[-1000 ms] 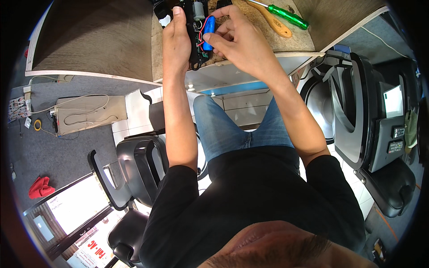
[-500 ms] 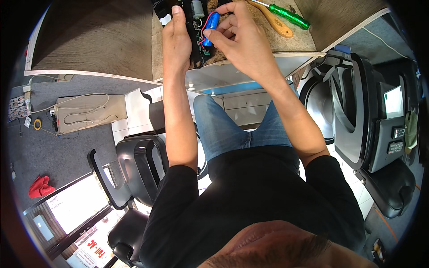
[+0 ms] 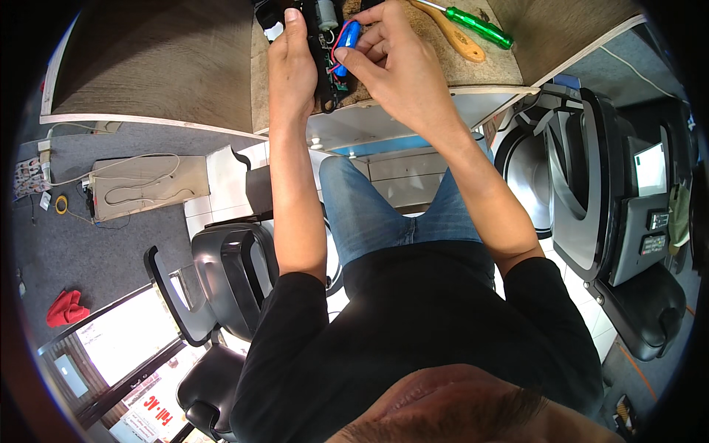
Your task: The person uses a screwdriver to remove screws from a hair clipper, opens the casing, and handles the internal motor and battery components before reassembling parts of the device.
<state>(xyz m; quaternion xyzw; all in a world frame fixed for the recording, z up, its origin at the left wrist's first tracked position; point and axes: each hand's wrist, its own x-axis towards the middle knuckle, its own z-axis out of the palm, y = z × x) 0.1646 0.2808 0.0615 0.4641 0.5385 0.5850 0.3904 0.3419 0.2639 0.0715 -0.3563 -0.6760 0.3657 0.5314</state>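
Note:
My left hand (image 3: 290, 63) grips a black opened device (image 3: 323, 44) with a small circuit board showing, held over the brown work mat (image 3: 473, 70) at the top of the head view. My right hand (image 3: 391, 52) pinches a small blue cylindrical battery cell (image 3: 347, 37) with red wires, right against the device's open side. Both forearms reach up from my body in a black shirt.
A green-handled screwdriver (image 3: 478, 26) and a wooden-handled tool (image 3: 454, 37) lie on the mat to the right of my hands. The wooden tabletop (image 3: 148, 66) spreads left. Black chairs (image 3: 221, 280) stand lower left, and a grey machine (image 3: 635, 207) stands at right.
My right hand has shifted the blue cell slightly, keeping it against the device. My left hand holds the device in much the same place.

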